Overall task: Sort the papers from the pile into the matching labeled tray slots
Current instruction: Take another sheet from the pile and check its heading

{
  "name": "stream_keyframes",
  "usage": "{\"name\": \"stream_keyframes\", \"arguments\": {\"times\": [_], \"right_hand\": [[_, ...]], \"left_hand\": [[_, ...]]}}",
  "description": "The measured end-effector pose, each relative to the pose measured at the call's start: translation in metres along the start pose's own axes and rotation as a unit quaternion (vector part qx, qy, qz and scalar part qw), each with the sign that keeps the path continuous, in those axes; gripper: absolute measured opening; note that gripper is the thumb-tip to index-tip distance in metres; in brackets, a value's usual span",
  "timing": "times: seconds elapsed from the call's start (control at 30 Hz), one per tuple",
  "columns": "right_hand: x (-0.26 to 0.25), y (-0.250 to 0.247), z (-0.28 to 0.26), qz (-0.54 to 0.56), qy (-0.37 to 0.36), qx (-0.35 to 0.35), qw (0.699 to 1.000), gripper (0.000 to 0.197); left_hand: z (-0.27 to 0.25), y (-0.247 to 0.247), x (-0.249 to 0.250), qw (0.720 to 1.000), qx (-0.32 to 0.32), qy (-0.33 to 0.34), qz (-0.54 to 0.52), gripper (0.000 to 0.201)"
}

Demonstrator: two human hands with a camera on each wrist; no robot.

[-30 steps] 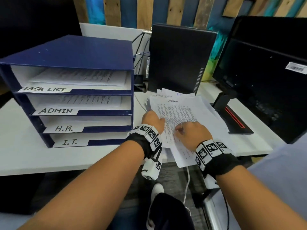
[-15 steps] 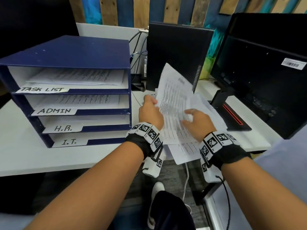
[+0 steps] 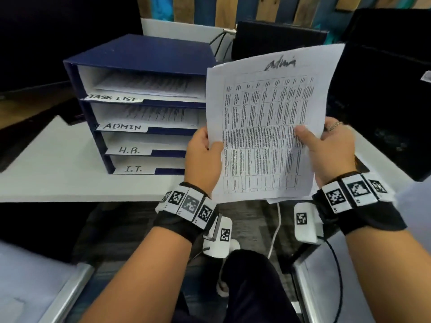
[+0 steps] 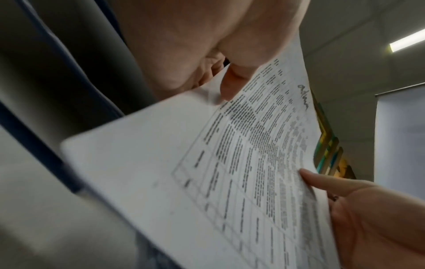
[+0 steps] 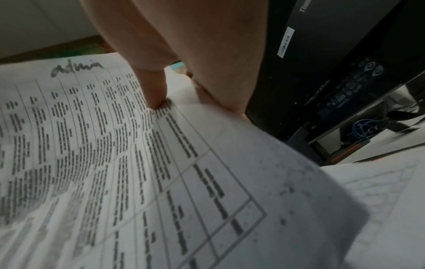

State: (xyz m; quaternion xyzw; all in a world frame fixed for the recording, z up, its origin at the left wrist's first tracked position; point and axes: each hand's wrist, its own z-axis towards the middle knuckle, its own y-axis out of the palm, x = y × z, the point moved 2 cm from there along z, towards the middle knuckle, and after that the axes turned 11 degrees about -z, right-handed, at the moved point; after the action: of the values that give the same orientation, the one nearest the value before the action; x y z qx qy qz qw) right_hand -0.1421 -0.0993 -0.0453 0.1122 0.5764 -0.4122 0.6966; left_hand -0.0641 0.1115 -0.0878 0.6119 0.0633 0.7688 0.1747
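Both hands, left hand (image 3: 205, 155) and right hand (image 3: 331, 150), pinch the curling "admin" sheet (image 3: 268, 127) by its side edges, thumbs across the printed grid.

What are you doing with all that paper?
A person is sorting papers into a blue tray stack with labeled slots. Right now the left hand and right hand each grip a side of one sheet with "admin" handwritten on top, held up in front of the trays. It has not gone in yet; the ADMIN slot is second from the top.
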Motion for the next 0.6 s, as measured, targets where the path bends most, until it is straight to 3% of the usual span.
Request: {"name": "stream_keyframes", "arguments": {"times": [0.13, 0.33, 0.6], "right_hand": [[-0.012, 0.028, -0.046, 0.020, -0.014, -0.059, 0.998, 0.021], [-0.007, 0.089, -0.106, -0.003, 0.030, -0.182, 0.983, 0.022], [-0.006, 0.143, -0.128, 0.016, 0.076, -0.253, 0.964, 0.009]], "left_hand": [[-0.020, -0.044, 0.004, 0.997, 0.079, 0.005, 0.025, 0.011], [-0.049, -0.120, -0.004, 0.963, 0.197, -0.015, 0.183, 0.035], [-0.028, -0.185, 0.031, 0.934, 0.225, -0.052, 0.273, 0.042]]}}
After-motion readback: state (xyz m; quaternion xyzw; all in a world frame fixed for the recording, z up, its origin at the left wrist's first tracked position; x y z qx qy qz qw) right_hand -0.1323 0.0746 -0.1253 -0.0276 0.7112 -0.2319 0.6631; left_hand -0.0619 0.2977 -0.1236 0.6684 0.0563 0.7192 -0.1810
